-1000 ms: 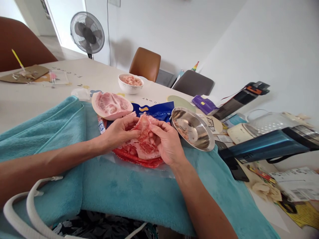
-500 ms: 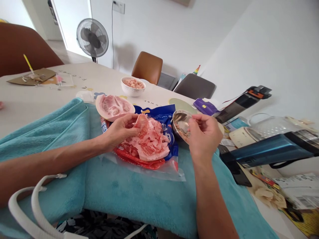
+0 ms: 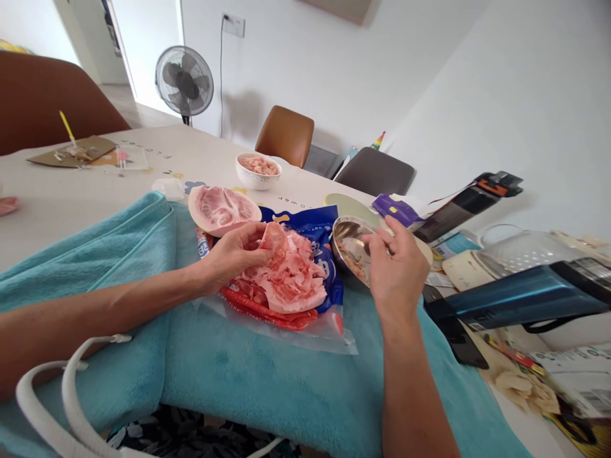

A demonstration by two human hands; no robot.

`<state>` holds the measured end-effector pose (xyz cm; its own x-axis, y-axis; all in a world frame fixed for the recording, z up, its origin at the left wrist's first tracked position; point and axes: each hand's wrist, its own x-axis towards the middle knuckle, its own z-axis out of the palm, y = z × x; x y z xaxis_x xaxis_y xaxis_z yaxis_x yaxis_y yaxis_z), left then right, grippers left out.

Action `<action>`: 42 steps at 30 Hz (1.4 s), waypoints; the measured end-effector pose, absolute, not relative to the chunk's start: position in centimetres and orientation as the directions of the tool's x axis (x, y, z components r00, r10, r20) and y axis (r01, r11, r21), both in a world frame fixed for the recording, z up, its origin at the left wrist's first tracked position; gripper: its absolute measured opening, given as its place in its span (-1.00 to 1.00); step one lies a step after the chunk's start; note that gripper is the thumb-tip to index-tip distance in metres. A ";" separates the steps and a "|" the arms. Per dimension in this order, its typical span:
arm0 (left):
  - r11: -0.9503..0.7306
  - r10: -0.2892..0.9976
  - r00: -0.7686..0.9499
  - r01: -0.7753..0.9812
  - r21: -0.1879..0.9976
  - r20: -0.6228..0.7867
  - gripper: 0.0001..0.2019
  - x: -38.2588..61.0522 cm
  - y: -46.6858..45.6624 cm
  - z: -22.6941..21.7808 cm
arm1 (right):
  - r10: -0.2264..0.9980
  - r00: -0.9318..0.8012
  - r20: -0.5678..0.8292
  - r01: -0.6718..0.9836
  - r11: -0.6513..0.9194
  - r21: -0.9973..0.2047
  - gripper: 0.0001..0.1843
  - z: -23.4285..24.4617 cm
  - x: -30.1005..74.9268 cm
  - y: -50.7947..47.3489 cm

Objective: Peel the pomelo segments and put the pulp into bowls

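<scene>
My left hand [image 3: 236, 254] pinches a pink pomelo segment [image 3: 273, 243] between thumb and fingers. It is just above a heap of torn pomelo membrane [image 3: 298, 280], which lies on a red and blue plastic bag [image 3: 341, 294]. My right hand [image 3: 397, 267] hovers over the right side of a metal bowl [image 3: 338, 245] with its fingers apart, and no flesh shows in them. Small bits of pink pulp [image 3: 356, 262] lie inside that bowl. Behind my left hand sits a hollow half pomelo rind [image 3: 224, 210], open side up.
A white bowl of pulp [image 3: 258, 175] stands farther back. A teal towel [image 3: 267, 388] covers the near edge. At right are a blue bottle [image 3: 510, 294], a phone [image 3: 456, 334], a dark bottle [image 3: 453, 207] and a purple packet [image 3: 396, 208].
My right hand has gone from a pinch to spread fingers over the metal bowl. My left hand keeps its grip on the pomelo segment. The whole view has shifted slightly.
</scene>
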<state>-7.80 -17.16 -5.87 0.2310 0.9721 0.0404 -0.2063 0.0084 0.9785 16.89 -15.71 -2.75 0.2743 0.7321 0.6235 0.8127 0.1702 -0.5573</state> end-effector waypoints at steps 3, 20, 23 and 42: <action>0.052 0.963 0.269 -0.284 0.957 0.028 -0.70 -7.8 -17.1 -6.0 | 0.731 0.313 0.606 0.823 0.110 -0.558 -0.48 -2.5 16.9 -15.7; -0.029 0.928 0.349 -0.285 0.958 0.132 -0.65 -8.1 -17.8 -5.7 | 0.972 -0.056 0.228 0.271 0.234 -0.934 -0.75 -3.9 8.3 -19.7; -0.085 0.925 0.344 -0.233 0.969 0.164 -0.65 -8.1 -17.9 -5.6 | 0.973 -0.059 0.222 0.216 0.230 -0.949 -0.82 -4.3 8.2 -19.2; -0.154 0.923 0.336 -0.131 0.979 0.190 -0.64 -8.0 -18.0 -5.6 | 0.965 0.068 0.252 0.227 0.231 -0.946 -0.93 -5.6 7.6 -18.5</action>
